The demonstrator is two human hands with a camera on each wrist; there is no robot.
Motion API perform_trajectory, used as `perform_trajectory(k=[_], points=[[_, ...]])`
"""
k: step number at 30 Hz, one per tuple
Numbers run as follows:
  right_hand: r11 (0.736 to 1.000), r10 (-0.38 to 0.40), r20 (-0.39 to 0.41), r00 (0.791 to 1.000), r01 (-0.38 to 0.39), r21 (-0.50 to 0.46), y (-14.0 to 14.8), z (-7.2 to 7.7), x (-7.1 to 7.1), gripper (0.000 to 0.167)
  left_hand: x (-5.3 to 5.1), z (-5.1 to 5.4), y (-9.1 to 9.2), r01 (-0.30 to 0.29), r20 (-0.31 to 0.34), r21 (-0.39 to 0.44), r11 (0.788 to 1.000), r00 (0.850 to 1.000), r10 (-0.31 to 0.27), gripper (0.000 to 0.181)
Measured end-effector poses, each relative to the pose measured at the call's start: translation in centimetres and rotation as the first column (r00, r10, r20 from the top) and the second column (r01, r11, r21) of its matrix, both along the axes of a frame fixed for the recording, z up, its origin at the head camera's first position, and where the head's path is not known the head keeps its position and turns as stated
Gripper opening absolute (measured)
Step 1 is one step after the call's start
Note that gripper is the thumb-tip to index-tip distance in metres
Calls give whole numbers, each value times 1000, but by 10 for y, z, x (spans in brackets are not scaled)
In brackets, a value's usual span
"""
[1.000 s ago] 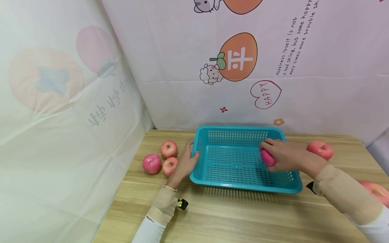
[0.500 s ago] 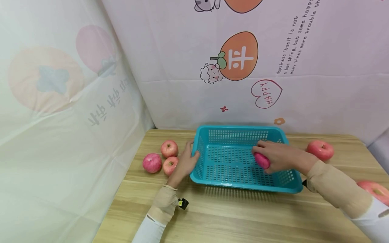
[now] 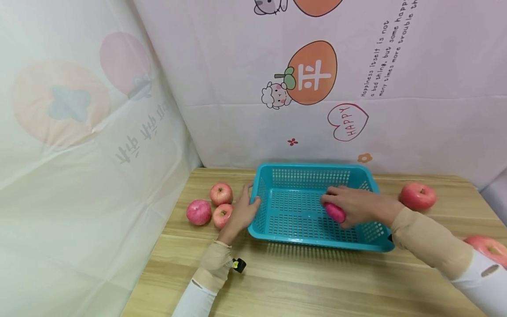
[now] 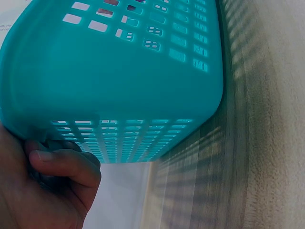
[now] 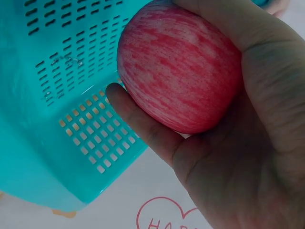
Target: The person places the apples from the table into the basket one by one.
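Note:
A turquoise plastic basket (image 3: 317,166) with slotted walls stands on the wooden table. My right hand (image 3: 362,205) reaches over its right side and grips a pinkish-red apple (image 3: 335,213) inside the basket's outline. Close up in the right wrist view, the fingers and thumb curve around this streaked apple (image 5: 181,69); whether it touches the basket floor cannot be told. My left hand (image 3: 240,214) holds the basket's left rim. From the left wrist view, its curled fingers (image 4: 71,167) clasp the rim at one end, and part of the grip is hidden.
Left of the basket lie three apples: a pink one (image 3: 199,212), a paler one (image 3: 221,194) behind, and another (image 3: 222,215) beside the left hand. Two more sit at the right, one far (image 3: 417,196) and one near (image 3: 488,248) the right sleeve. A printed cloth (image 3: 237,132) hangs behind.
My right hand has shifted left over the basket, carrying the apple from near the right wall toward the middle. The left hand and the basket have stayed put.

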State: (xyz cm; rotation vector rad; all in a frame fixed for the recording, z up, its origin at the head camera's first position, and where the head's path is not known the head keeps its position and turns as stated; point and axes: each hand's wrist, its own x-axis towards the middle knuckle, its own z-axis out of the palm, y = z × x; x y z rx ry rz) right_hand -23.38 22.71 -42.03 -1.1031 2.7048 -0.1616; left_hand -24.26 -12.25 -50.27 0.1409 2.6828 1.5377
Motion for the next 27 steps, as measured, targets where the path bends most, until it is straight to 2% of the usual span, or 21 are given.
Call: perform_trajectory(k=[8, 18, 27], points=[[997, 76, -44, 996, -77, -14, -10, -7, -3, 57, -1, -1, -1, 6, 16, 32, 999, 1000, -7, 58], [996, 88, -29, 996, -88, -18, -18, -11, -5, 58, -1, -2, 0, -5, -11, 14, 1000, 1000, 5, 56], [995, 97, -33, 995, -98, -20, -22, -18, -9, 60, 0, 0, 0, -4, -2, 16, 1000, 1000, 4, 57]])
